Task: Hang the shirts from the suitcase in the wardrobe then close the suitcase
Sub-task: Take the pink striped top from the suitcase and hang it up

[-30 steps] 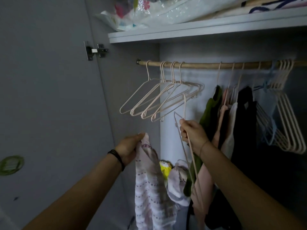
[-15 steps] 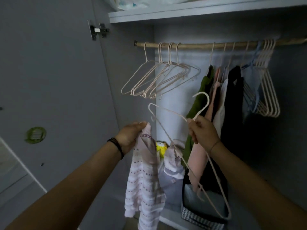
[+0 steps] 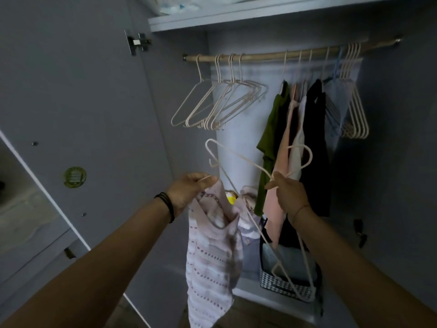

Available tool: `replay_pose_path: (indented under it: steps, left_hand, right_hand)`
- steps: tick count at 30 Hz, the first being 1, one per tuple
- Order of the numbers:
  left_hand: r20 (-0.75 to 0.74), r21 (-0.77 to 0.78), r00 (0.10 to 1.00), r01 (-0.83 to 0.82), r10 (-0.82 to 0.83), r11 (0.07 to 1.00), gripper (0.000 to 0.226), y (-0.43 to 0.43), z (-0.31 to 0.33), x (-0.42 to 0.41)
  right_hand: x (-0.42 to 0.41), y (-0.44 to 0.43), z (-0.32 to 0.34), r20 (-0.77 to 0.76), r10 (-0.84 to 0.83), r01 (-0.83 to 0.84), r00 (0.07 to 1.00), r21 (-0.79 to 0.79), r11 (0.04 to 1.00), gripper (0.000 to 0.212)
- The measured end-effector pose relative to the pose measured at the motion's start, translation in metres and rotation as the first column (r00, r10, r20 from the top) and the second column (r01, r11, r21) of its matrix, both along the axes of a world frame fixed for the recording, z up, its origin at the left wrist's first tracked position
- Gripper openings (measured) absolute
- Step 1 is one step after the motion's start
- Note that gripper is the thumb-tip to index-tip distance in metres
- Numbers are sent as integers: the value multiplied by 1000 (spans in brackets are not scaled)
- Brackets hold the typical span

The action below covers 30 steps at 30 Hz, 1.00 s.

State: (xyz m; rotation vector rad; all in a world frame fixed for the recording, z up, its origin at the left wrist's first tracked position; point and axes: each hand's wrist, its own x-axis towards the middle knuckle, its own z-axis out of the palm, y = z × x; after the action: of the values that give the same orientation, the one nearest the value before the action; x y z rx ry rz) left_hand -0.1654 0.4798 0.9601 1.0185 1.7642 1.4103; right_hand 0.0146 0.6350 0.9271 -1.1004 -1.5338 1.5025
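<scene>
My left hand (image 3: 189, 189) grips the collar of a pink and white patterned shirt (image 3: 211, 263), which hangs down in front of the open wardrobe. My right hand (image 3: 287, 194) holds a pale wire hanger (image 3: 238, 157) by its neck, hook up to the right. The hanger's left shoulder reaches over toward my left hand and the shirt's neck opening. Above them runs the wooden rail (image 3: 272, 55). The suitcase is out of view.
Several empty hangers (image 3: 215, 102) hang at the rail's left end, more hangers (image 3: 354, 110) at its right. Green, pink, white and black garments (image 3: 295, 143) hang between. A checked basket (image 3: 283, 284) and folded clothes sit on the wardrobe floor. The open door (image 3: 71, 114) stands left.
The hanger has come off the rail and swung level, its left shoulder now near my left hand. The view has dropped lower. My left hand keeps the shirt.
</scene>
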Motion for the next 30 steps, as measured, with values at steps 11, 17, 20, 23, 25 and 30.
replay_pose_path:
  steps: [11,17,20,23,25,30]
  left_hand:
    - [-188,-94,982,-17,-1,995,23,15,-4,27]
    - [-215,-115,977,-33,8,993,22,28,-8,38]
    - [-197,-115,980,-16,-7,993,26,32,-6,41]
    - [-202,-98,979,-6,-14,995,27,32,-2,41]
    - [-207,-97,978,-1,-19,995,31,30,1,37]
    - [-219,-122,976,-37,9,992,42,23,10,30]
  right_hand:
    - [15,33,44,-373,194,-248,908,-104,963,24]
    - [29,39,76,-632,246,-384,735,-88,919,28]
    - [28,40,80,-707,267,-427,655,-55,902,30]
    - [22,39,77,-740,258,-438,622,-56,897,29]
    - [17,38,73,-766,253,-458,591,-60,887,30]
    - [8,37,73,-816,280,-510,505,-20,860,34]
